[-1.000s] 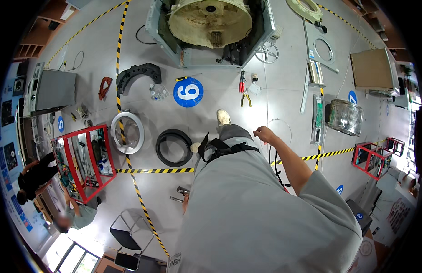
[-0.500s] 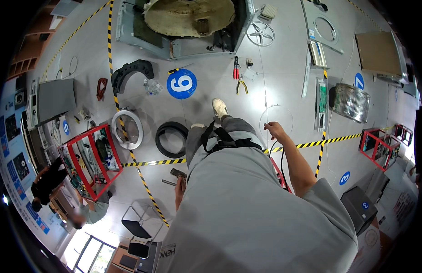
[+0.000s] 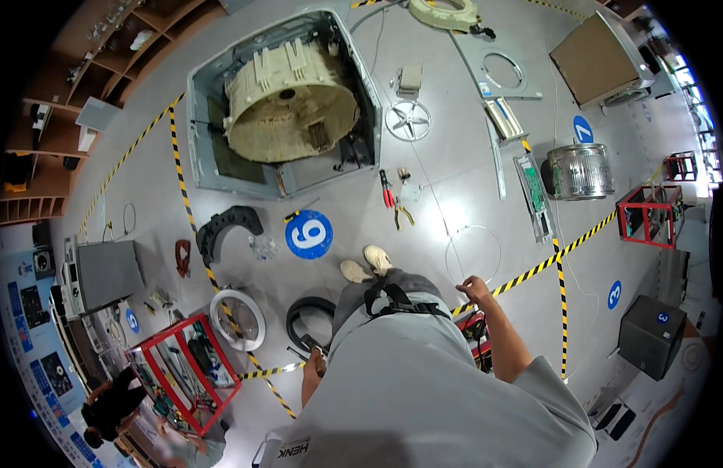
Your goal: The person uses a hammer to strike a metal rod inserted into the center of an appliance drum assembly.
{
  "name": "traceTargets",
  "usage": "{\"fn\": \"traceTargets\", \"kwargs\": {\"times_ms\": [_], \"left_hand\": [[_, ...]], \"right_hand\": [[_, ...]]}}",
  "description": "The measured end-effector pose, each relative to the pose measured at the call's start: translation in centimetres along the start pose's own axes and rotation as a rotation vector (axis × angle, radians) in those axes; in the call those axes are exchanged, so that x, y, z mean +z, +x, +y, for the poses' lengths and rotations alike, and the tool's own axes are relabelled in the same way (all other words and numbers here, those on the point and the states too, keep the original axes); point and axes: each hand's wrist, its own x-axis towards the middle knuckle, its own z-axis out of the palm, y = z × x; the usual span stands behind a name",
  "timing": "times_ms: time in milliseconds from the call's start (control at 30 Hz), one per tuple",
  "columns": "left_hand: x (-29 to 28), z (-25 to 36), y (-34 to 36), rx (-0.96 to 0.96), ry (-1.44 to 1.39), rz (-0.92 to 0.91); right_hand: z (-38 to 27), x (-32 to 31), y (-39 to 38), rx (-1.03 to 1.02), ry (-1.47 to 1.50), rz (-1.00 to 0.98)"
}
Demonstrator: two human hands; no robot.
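Note:
My left hand point(image 3: 315, 365) is closed at my left side round a hammer-like tool with a dark, blocky head point(image 3: 310, 342). A thin metal rod point(image 3: 297, 354) sticks out beside that head. Behind the tool, a black rubber ring point(image 3: 297, 312) lies on the floor. Out to my right, my right hand point(image 3: 474, 290) hangs with its fingers curled together; whether anything small is between them I cannot make out. It is above the floor, near a thin wire hoop point(image 3: 472, 246). Ahead stands an open washing-machine cabinet point(image 3: 208, 175) with a stained cream tub point(image 3: 248, 117) inside.
Pliers point(image 3: 403, 216), red-handled cutters point(image 3: 387, 189) and a three-armed metal spider point(image 3: 408, 121) lie ahead. A black curved counterweight point(image 3: 221, 222) and white ring point(image 3: 256, 324) are left. A steel drum point(image 3: 581, 171) stands right. Red-framed tool carts point(image 3: 209, 343) and two people are left.
The view has shifted, bringing the whole cabinet and tub into sight. My feet now stand side by side. The tool in my left hand now overlaps the black ring; my right hand remains curled.

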Motion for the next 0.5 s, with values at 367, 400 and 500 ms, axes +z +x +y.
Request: {"fn": "traceTargets", "kwargs": {"times_ms": [367,400,500], "left_hand": [[0.0,9.3,1.4,0.275,-0.011,-0.161],[0.0,9.9,1.6,0.202,-0.058,-0.133],[-1.8,9.7,3.0,0.079,-0.158,-0.27]], "right_hand": [[-2.4,3.2,-1.2,-0.132,0.077,0.019],[-2.5,3.4,-1.2,-0.135,0.095,0.028],[-2.3,3.6,-1.6,-0.123,0.114,0.024]]}}
